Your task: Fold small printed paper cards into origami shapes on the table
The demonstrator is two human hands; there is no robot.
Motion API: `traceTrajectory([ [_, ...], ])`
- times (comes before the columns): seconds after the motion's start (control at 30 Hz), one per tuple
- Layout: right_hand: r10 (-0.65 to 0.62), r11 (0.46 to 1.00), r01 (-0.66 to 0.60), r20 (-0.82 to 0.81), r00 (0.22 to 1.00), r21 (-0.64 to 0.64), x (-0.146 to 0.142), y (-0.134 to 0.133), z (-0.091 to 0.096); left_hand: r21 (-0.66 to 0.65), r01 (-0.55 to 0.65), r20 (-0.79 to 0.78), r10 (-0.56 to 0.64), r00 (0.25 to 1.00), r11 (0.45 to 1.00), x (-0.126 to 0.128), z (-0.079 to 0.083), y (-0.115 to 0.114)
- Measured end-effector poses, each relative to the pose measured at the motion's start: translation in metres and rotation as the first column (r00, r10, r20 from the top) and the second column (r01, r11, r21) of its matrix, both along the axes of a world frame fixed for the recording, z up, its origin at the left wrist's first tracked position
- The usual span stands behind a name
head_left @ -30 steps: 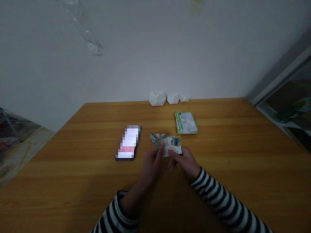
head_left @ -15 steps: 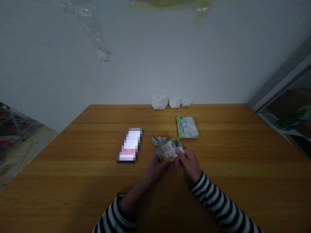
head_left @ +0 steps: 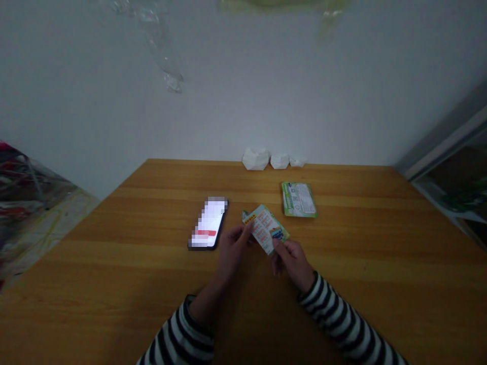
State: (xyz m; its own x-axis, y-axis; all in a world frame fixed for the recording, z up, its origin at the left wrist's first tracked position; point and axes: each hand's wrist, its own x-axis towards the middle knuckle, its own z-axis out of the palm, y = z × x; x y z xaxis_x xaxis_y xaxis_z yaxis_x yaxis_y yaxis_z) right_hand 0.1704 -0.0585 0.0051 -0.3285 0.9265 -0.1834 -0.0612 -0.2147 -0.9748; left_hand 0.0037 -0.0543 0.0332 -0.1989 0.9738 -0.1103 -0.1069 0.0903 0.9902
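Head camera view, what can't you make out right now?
All in the head view:
Phone screen: masked by coarse pixel blocks.
Printed piece: its print is too small to read.
Green-and-white scrap: mostly covered by the printed piece.
Left hand: some fingers hidden by the printed piece.
Left sleeve and right sleeve: cut off by the bottom edge.

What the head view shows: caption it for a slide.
Left hand and right hand hold a printed sheet over a wooden table, near a phone.
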Motion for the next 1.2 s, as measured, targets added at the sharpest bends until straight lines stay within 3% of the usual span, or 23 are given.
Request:
traceTrajectory([
  [0.17, 0.105, 0.994, -0.106, -0.036, 0.994, -0.017, 0.011, 0.009, -0.004, -0.105, 0.133, 0.333, -0.091, 0.939, 0.986, 0.005, -0.007, -0.001],
  [0.27, 0.002, 0.992, 0.011, -0.103, 0.995, 0.126, 0.018, 0.014, -0.001, -0.159, 0.146, 0.389, -0.073, 0.918, 0.976, 0.002, -0.011, 0.001],
  [0.37, -0.09, 0.948, 0.131, -0.15, 0.985, 0.29, 0.027, 0.019, 0.005, -0.242, 0.172, 0.438, -0.051, 0.898, 0.955, -0.003, -0.013, 0.004],
  [0.47, -0.002, 0.877, -0.005, 0.015, 1.0, 0.481, 0.036, 0.025, 0.01, -0.27, 0.235, 0.456, -0.091, 0.885, 0.934, -0.006, -0.014, 0.004],
  [0.6, 0.123, 0.764, -0.2, 0.167, 0.978, 0.613, 0.043, 0.03, 0.008, -0.231, 0.405, 0.421, -0.285, 0.861, 0.885, -0.008, -0.017, 0.001],
  [0.7, 0.13, 0.762, -0.207, 0.168, 0.977, 0.614, 0.039, 0.028, 0.002, -0.203, 0.399, 0.42, -0.289, 0.86, 0.894, -0.008, -0.019, 0.003],
  [0.83, -0.045, 0.817, -0.026, 0.109, 0.993, 0.576, 0.02, 0.017, -0.002, -0.16, 0.284, 0.43, -0.193, 0.882, 0.945, -0.007, -0.018, 0.006],
  [0.9, -0.203, 0.802, 0.122, 0.074, 0.976, 0.585, 0.013, 0.011, -0.001, -0.118, 0.249, 0.408, -0.182, 0.895, 0.961, -0.005, -0.016, 0.006],
  [0.97, -0.348, 0.752, 0.238, 0.064, 0.935, 0.614, 0.01, 0.008, 0.001, -0.095, 0.27, 0.368, -0.218, 0.904, 0.958, -0.002, -0.014, 0.003],
  [1.07, -0.439, 0.7, 0.284, 0.082, 0.895, 0.655, 0.011, 0.008, 0.003, -0.094, 0.397, 0.333, -0.347, 0.877, 0.913, 0.004, -0.011, -0.003],
  [1.2, -0.456, 0.71, 0.297, 0.096, 0.885, 0.638, 0.011, 0.01, -0.001, -0.069, 0.425, 0.351, -0.376, 0.857, 0.903, 0.007, -0.009, -0.005],
])
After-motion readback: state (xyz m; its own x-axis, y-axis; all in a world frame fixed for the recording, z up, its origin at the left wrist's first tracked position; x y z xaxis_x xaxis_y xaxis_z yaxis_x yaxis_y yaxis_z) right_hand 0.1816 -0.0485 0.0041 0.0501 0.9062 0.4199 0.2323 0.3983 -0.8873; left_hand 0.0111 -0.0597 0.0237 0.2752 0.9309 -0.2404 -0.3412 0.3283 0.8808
